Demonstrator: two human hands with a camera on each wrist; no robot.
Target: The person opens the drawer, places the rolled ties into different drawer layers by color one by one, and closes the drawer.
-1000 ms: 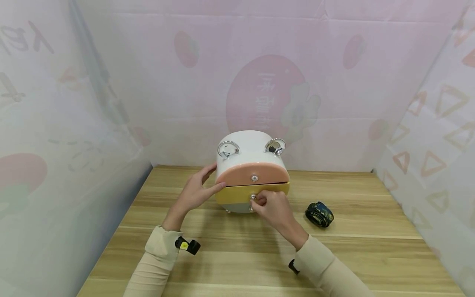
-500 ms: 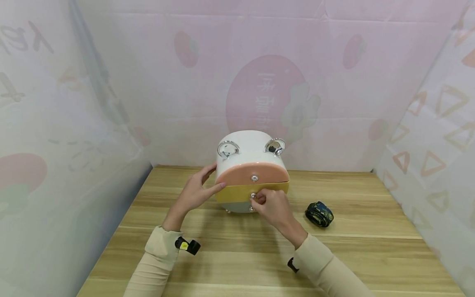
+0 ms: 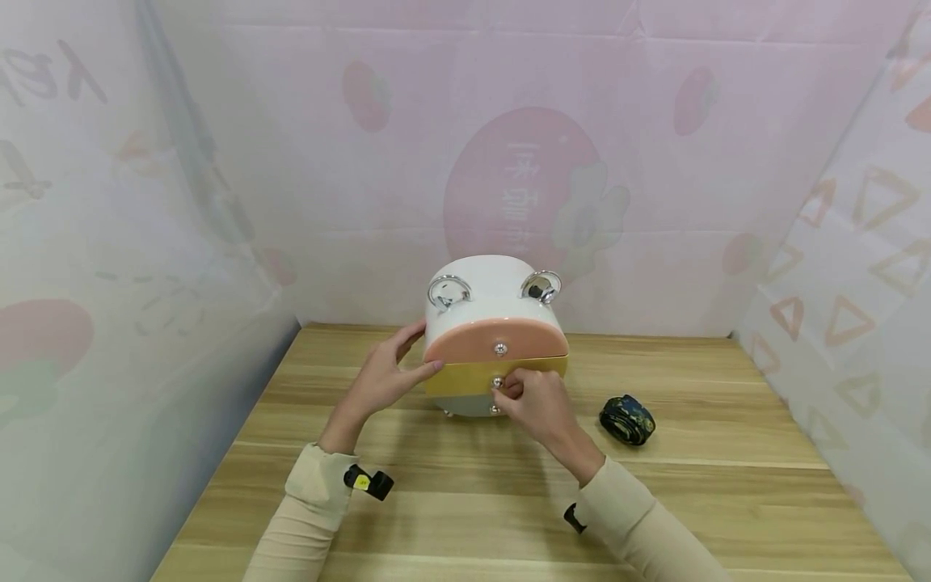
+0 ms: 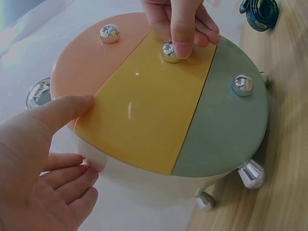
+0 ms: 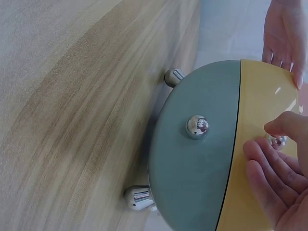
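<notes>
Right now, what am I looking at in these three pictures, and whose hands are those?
They are one person's two hands, filmed by three small cameras: one on the head looking down, one on each wrist. On the wooden table stands a round white box with three drawers: pink, yellow and green-grey. The right hand pinches the shiny knob of the yellow drawer. The left hand steadies the box's side. A dark patterned roll lies on the table to the right.

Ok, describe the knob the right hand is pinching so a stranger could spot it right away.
On the wooden table stands a round white drawer box with three coloured fronts. The knob is the small silver ball on the yellow middle drawer, pinched by the right hand; the pink and green fronts' knobs are untouched.
</notes>
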